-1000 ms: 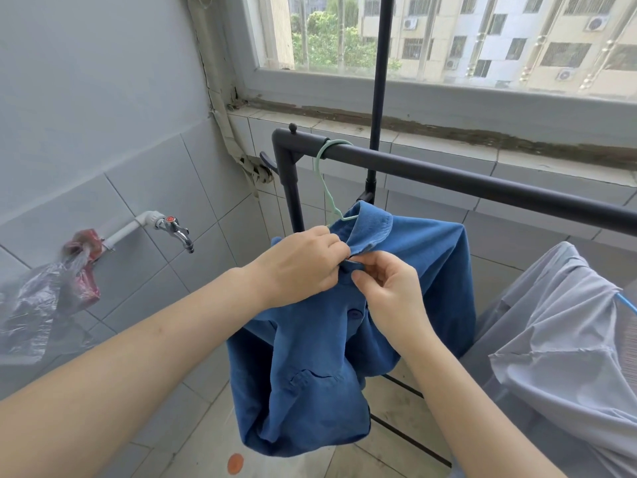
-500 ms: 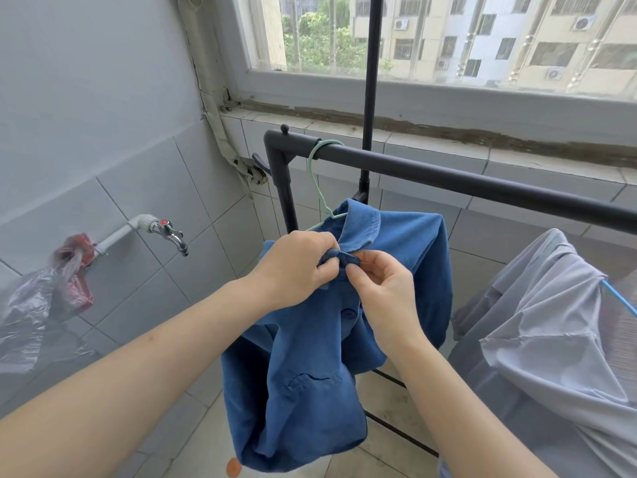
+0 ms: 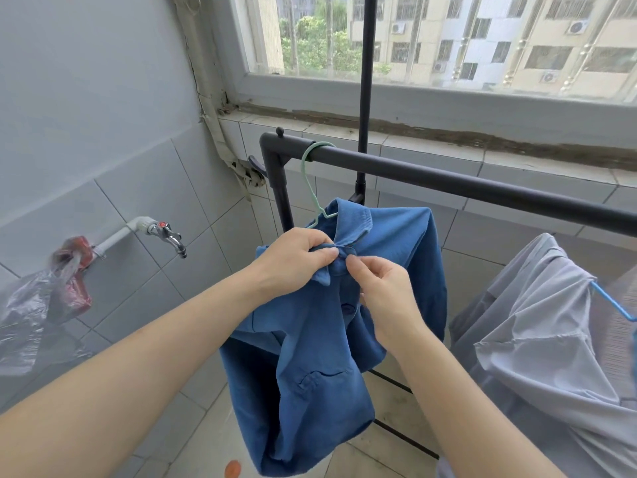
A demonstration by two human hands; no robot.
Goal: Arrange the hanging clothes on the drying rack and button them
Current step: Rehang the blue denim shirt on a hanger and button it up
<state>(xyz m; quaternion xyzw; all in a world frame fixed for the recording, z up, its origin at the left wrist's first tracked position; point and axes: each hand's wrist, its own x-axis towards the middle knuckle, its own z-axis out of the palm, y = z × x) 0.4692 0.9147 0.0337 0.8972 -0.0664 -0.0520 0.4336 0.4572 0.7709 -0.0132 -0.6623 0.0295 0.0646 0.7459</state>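
- The blue shirt (image 3: 310,357) hangs on a mint green hanger (image 3: 308,181) that's hooked over the black rail (image 3: 448,181) of the drying rack, right at the rail's left corner.
- The shirt sits just below the rail, a bit bunched up, with its collar (image 3: 351,219) flopped open at the top.
- The left hand (image 3: 296,260) has its grip clamped on the shirt fabric right under the collar, thumb and fingers curled round a little fold of it.
- The right hand (image 3: 382,291) has its grip pinched together on the same bit of the shirt front, thumb and forefinger doing the work. The two hands' fingertips are nearly touching.
- One button (image 3: 348,308) shows lower down the front, below both hands. Can't tell if it's done up.
- Further right along the rail there's a grey shirt (image 3: 551,339) on a blue hanger (image 3: 613,305), also hanging below the rail. It's right beside the blue one, can't tell if they touch.
- Left of the rail, on the tiled wall, there's a tap (image 3: 169,234), and further left a plastic bag (image 3: 34,305) hangs off its pipe.
- Behind and above the rail is the window (image 3: 448,39).
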